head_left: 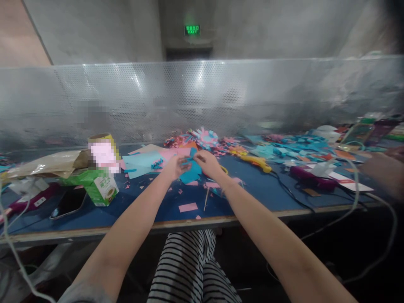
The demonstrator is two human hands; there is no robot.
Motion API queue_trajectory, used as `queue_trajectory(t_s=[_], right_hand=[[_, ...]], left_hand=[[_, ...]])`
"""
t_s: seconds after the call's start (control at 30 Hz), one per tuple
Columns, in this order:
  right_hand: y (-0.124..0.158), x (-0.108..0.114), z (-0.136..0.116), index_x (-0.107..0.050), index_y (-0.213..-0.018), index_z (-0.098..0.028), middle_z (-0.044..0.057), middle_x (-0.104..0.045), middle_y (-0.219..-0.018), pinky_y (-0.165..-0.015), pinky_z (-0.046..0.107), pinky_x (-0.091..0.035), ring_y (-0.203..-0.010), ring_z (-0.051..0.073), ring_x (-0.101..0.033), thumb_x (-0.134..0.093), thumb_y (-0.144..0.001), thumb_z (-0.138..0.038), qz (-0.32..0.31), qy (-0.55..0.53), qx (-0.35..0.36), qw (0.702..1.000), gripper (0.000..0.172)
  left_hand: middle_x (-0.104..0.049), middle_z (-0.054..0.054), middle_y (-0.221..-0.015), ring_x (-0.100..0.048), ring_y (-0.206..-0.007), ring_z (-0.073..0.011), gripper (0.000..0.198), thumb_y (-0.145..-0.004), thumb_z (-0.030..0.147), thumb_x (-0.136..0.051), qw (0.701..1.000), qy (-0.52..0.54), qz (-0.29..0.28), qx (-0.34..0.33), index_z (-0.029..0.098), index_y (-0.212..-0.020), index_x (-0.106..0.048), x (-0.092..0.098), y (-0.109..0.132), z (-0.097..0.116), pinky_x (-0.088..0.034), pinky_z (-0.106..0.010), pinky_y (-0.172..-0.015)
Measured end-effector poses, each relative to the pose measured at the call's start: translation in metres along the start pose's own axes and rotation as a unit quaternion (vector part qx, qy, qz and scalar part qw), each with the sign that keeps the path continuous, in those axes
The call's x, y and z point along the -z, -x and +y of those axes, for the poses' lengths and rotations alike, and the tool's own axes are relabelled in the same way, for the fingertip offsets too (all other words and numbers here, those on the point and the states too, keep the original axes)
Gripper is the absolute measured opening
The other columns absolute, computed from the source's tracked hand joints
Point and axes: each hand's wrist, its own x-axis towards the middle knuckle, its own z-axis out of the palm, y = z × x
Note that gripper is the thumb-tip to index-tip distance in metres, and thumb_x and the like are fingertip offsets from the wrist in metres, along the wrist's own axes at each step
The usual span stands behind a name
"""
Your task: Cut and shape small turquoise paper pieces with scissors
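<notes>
Out over the table, my left hand (175, 166) and my right hand (208, 164) almost meet, fingers bent around a small strip of blue paper (192, 152). The right thumb and fingers pinch it; the left fingers close on its other side, and fine detail is blurred. Just below the hands lies a larger blue paper piece (191, 173). Behind them are a pink sheet (176, 152) and a light blue sheet (137, 163). A fringed pink and white paper flower (205, 138) rests beyond the hands, among pink and orange paper bits.
To the left stand a green box (101, 187) and a phone (68, 203). A yellow glue gun (257, 162) with a black cord lies right, near a purple power strip (311, 179). Blue scraps (293, 147) are heaped behind. Another person's blurred hand (383, 172) is at far right.
</notes>
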Motion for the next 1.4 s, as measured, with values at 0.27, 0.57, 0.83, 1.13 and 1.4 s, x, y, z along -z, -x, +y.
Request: queue_trajectory(t_s=[0.27, 0.57, 0.83, 1.13, 1.4], right_hand=[[0.003, 0.001, 0.003, -0.058, -0.074, -0.018, 0.006, -0.061, -0.080, -0.077, 0.032, -0.042, -0.079, 0.016, -0.054, -0.041, -0.082, -0.023, -0.009, 0.025, 0.096, 0.995, 0.019], [0.000, 0.001, -0.004, -0.061, -0.074, -0.017, 0.004, -0.063, -0.071, -0.061, 0.029, -0.047, -0.064, 0.015, -0.057, -0.052, -0.071, -0.028, 0.006, -0.090, -0.099, 0.991, 0.014], [-0.002, 0.001, -0.008, -0.063, -0.070, -0.016, 0.004, -0.065, -0.067, -0.058, 0.029, -0.048, -0.062, 0.015, -0.058, -0.057, -0.066, -0.028, 0.010, -0.179, -0.152, 0.972, 0.014], [-0.001, 0.000, -0.007, -0.060, -0.069, -0.016, 0.002, -0.062, -0.064, -0.055, 0.027, -0.046, -0.058, 0.013, -0.054, -0.056, -0.065, -0.029, 0.010, -0.196, -0.153, 0.968, 0.014], [-0.001, 0.000, -0.009, -0.050, -0.067, -0.017, -0.002, -0.051, -0.059, -0.053, 0.024, -0.041, -0.053, 0.010, -0.047, -0.050, -0.063, -0.024, 0.014, -0.177, -0.130, 0.976, 0.008]], left_hand=[[-0.056, -0.002, -0.049, -0.054, -0.048, -0.0085, 0.010, -0.063, 0.012, -0.065, 0.998, -0.017, 0.013, 0.054, 0.011, -0.059, -0.057, -0.004, 0.004, 0.002, -0.044, -0.018, -0.051], [-0.059, 0.001, -0.055, -0.056, -0.050, -0.0078, 0.017, -0.055, 0.014, -0.073, 0.997, -0.027, 0.010, -0.069, 0.013, -0.062, -0.058, 0.004, -0.006, -0.005, -0.046, -0.020, -0.055], [-0.059, 0.002, -0.055, -0.056, -0.053, -0.0067, 0.019, -0.051, 0.016, -0.075, 0.996, -0.028, -0.036, -0.077, 0.013, -0.061, -0.059, 0.001, -0.005, -0.009, -0.047, -0.019, -0.060], [-0.056, 0.003, -0.052, -0.054, -0.050, -0.0058, 0.019, -0.051, 0.017, -0.075, 0.994, -0.034, -0.023, -0.097, 0.013, -0.058, -0.057, -0.002, -0.005, -0.011, -0.048, -0.020, -0.060], [-0.059, 0.000, -0.053, -0.056, -0.052, -0.0076, 0.015, -0.054, 0.014, -0.073, 0.996, -0.045, -0.029, -0.075, 0.011, -0.060, -0.060, -0.006, 0.000, -0.010, -0.047, -0.020, -0.060]])
